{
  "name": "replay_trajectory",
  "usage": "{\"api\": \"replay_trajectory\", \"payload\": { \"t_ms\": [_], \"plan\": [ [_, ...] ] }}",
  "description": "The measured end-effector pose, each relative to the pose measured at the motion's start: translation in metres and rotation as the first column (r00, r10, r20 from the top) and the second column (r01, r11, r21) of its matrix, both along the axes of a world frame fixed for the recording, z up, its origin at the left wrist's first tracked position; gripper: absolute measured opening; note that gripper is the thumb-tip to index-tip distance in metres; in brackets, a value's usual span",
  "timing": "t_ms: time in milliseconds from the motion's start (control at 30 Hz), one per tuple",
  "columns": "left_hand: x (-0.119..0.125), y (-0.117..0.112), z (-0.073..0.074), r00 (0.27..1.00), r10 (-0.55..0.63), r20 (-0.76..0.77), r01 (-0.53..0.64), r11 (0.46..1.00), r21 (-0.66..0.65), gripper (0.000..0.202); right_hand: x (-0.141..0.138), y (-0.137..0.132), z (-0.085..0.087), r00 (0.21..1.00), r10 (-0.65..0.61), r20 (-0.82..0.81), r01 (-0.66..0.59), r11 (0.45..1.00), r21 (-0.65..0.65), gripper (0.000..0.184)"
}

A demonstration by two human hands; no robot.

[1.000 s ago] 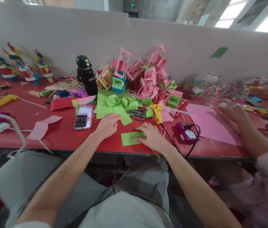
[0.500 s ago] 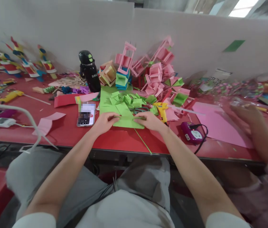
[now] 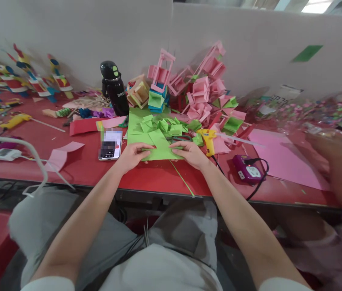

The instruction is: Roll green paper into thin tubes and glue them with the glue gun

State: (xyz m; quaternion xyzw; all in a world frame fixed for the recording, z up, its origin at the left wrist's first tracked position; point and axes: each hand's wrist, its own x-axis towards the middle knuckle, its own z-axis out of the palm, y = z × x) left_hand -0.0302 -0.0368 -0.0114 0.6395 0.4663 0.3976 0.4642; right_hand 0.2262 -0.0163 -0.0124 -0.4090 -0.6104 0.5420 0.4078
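Note:
A strip of green paper [image 3: 162, 154] is stretched sideways between my two hands, just above the red table. My left hand [image 3: 133, 156] pinches its left end, thumb on top. At the other end my right hand [image 3: 191, 154] grips it the same way. Behind the strip lie larger green sheets [image 3: 137, 130] and a heap of small folded green paper pieces [image 3: 171, 127]. A yellow glue gun [image 3: 208, 141] rests just right of my right hand. A thin green paper sliver [image 3: 183, 180] lies on the table in front of me.
A phone [image 3: 110, 144] and a black bottle [image 3: 114, 91] stand left of the green paper. Pink folded paper pieces [image 3: 200, 91] pile up at the back. To the right are a purple power socket [image 3: 248, 169], pink sheets [image 3: 286, 159] and another person's hand [image 3: 330, 143].
Both hands have lifted the green strip slightly, with fingertips now showing beneath it. The camera view has shifted a little.

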Motion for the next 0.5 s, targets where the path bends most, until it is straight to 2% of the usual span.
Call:
{"api": "replay_trajectory", "payload": {
  "t_ms": [167,300,500],
  "plan": [
    [0.0004,0.0004,-0.0039,0.997,0.054,-0.057,-0.053,0.998,0.023,0.037,-0.0032,0.0036,-0.0053,0.997,-0.006,0.078,0.0,0.997,0.077,0.031],
    [0.0054,0.0018,-0.0037,0.993,0.115,-0.038,-0.113,0.993,0.035,0.037,-0.0051,0.004,-0.0067,0.992,-0.007,0.125,-0.008,0.992,0.125,0.029],
    [0.0074,0.0027,0.0033,0.999,0.029,-0.036,-0.027,0.999,0.045,0.031,-0.0069,0.0012,-0.0024,0.99,-0.024,0.137,0.001,0.986,0.166,0.033]
  ]
}}
